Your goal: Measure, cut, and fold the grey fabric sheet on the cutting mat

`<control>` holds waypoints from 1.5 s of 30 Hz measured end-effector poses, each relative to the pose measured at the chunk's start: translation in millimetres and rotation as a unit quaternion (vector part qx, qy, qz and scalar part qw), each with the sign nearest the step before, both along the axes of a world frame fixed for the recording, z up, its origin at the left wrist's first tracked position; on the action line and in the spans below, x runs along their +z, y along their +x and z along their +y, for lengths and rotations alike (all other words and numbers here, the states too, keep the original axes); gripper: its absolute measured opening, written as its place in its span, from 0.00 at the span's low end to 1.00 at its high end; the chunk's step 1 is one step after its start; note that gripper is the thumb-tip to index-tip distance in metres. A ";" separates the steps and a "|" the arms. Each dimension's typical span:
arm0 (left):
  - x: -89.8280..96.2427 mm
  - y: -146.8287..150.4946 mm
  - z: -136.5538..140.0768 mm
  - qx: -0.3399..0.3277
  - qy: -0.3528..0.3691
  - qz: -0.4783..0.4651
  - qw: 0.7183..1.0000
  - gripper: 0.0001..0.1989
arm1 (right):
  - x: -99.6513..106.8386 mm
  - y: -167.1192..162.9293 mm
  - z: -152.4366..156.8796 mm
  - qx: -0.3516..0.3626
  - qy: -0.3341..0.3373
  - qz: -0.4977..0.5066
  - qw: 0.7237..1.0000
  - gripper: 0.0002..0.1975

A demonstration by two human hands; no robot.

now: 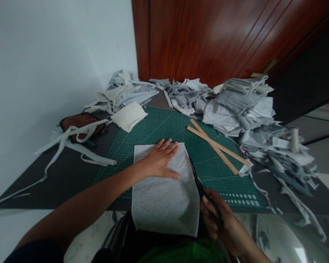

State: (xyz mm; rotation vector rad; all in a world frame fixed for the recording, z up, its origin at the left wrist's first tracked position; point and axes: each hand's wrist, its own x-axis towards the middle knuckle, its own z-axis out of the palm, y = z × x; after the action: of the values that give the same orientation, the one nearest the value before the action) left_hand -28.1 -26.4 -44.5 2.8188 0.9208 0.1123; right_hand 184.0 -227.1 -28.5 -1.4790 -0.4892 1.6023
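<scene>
A pale grey, slightly mottled fabric piece (164, 208), nearly rectangular with a wider near end, lies on the green cutting mat (164, 126), its near end past the table edge. Its long axis runs near to far. The left hand (162, 160) lies flat on its far half, fingers spread wide. Along its right edge, the right hand (215, 213) grips black scissors (199, 187), blades pointing far and slightly left. Farther right, two wooden strips (210, 141) cross.
</scene>
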 end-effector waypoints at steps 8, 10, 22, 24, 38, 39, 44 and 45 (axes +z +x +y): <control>-2.4 -0.2 0.6 0.001 -0.004 -0.006 1.000 0.63 | 2.8 -5.8 11.6 0.038 0.033 -0.032 0.998 0.33; -1.3 -0.1 0.2 0.002 -0.005 -0.001 1.000 0.63 | 1.7 -6.2 12.1 0.039 0.037 -0.032 0.998 0.32; -5.9 -0.2 1.4 0.000 0.003 -0.015 1.000 0.63 | 0.0 -11.2 10.3 0.025 0.037 -0.033 0.998 0.30; -5.8 -0.4 1.4 0.000 0.005 -0.015 1.000 0.63 | -0.1 -11.6 10.4 0.028 0.038 -0.033 0.998 0.30; -5.5 -0.7 0.9 -0.001 0.008 -0.018 1.000 0.63 | -3.9 -11.2 8.4 0.005 0.035 -0.019 0.999 0.32; -5.6 -0.9 0.9 -0.001 0.007 -0.018 1.000 0.63 | -3.3 -11.6 9.0 0.000 0.028 -0.012 1.000 0.32; -4.0 -1.7 -0.4 -0.020 0.038 -0.028 0.999 0.56 | -5.6 -14.4 5.4 -0.050 0.011 0.032 0.998 0.32; -3.2 -1.6 -1.2 -0.033 0.049 -0.034 0.998 0.52 | -8.7 -14.5 2.1 -0.060 0.014 0.035 0.997 0.31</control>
State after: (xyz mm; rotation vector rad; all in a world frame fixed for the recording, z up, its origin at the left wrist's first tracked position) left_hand -29.7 -27.7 -47.8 2.9115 0.8271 0.2493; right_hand 169.4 -224.9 -37.2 -1.3990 -0.3748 1.5423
